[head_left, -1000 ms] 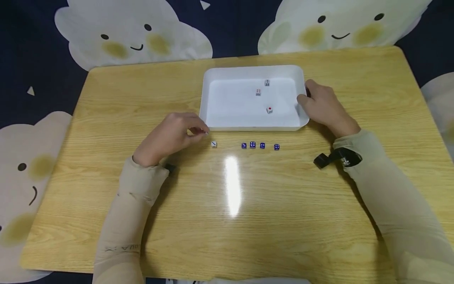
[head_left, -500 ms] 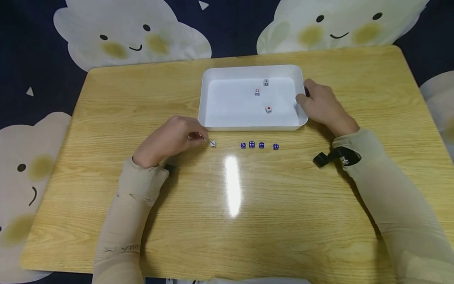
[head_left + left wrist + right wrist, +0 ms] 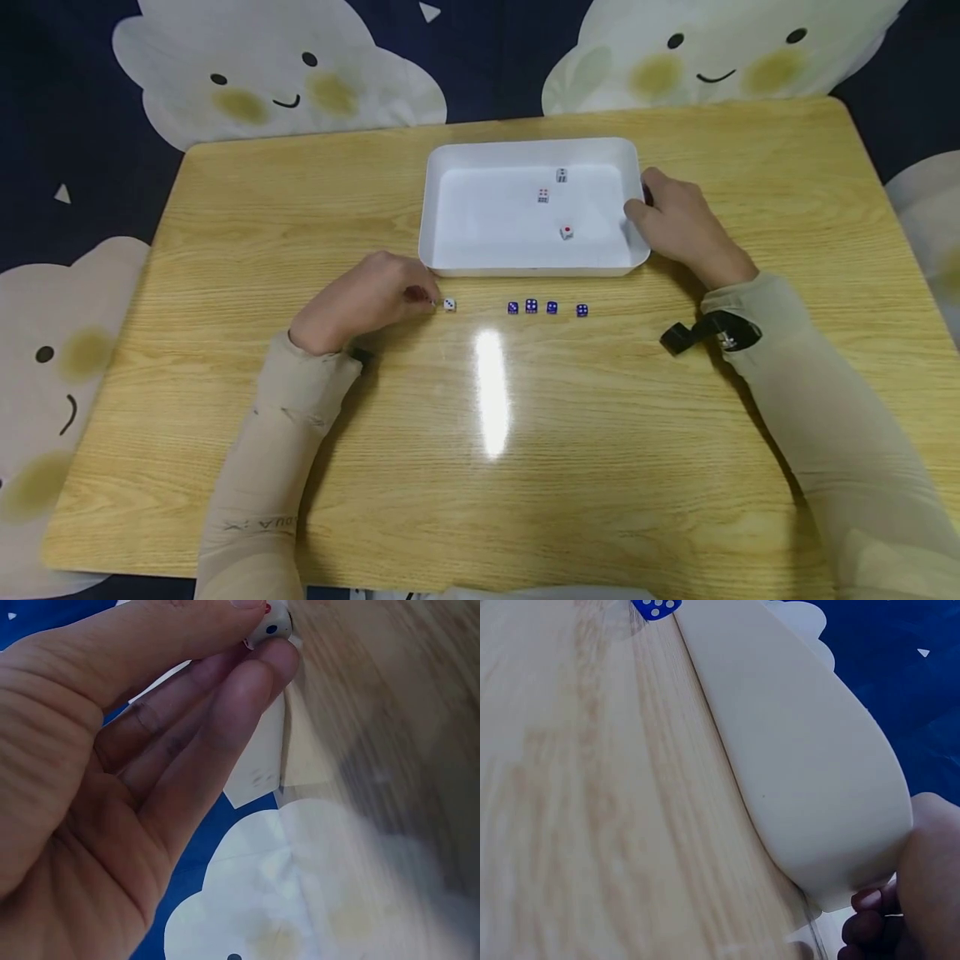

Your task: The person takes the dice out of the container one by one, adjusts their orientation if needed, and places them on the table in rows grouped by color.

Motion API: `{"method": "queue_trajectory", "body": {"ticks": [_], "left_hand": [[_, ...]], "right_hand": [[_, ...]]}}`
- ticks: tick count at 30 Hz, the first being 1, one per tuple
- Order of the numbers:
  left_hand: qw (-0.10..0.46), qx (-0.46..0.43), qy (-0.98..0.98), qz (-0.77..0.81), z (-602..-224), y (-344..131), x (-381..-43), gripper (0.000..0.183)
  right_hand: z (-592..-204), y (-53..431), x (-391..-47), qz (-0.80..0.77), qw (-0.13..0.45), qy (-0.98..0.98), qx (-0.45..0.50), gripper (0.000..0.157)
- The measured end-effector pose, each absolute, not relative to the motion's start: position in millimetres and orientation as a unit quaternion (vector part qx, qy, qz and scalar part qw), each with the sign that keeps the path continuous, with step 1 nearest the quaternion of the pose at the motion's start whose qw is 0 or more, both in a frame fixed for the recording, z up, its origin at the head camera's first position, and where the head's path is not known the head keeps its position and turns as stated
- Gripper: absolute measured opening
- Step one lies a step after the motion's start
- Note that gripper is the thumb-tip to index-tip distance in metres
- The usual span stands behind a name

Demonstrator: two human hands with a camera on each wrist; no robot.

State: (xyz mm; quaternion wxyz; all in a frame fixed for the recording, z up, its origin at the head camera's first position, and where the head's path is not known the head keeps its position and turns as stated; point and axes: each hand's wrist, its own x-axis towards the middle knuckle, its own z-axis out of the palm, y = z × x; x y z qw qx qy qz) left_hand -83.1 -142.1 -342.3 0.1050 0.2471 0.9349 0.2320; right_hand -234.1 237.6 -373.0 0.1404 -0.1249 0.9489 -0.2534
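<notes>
A yellowish wood-grain table (image 3: 600, 433) with rounded corners, a white tray (image 3: 476, 217) that sat toward its far edge, four blue dice (image 3: 531, 306) that lay in front, a white die (image 3: 449, 305) to their left

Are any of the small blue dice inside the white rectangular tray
No, the four small blue dice lie on the light wooden table, outside the white rectangular tray.

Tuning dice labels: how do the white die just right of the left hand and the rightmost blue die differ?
Colour: white die, dark dots; blue die, white dots. Place: white die sits beside the left hand; blue die sits farther right. Both rest on the table.
</notes>
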Motion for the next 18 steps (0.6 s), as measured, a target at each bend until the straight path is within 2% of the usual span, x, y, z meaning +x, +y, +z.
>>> {"method": "queue_trajectory", "body": {"ticks": [9, 18], "left_hand": [[0.116, 0.241, 0.936, 0.229, -339.3, -139.5, -81.8, 0.005], [0.092, 0.248, 0.935, 0.238, -337.9, -143.5, -81.1, 0.004]], "right_hand": [[-372.7, 238.0, -232.9, -0.254, 0.142, 0.949, -0.123, 0.045], [-372.6, 237.1, -233.2, -0.257, 0.137, 0.949, -0.123, 0.045]]}}
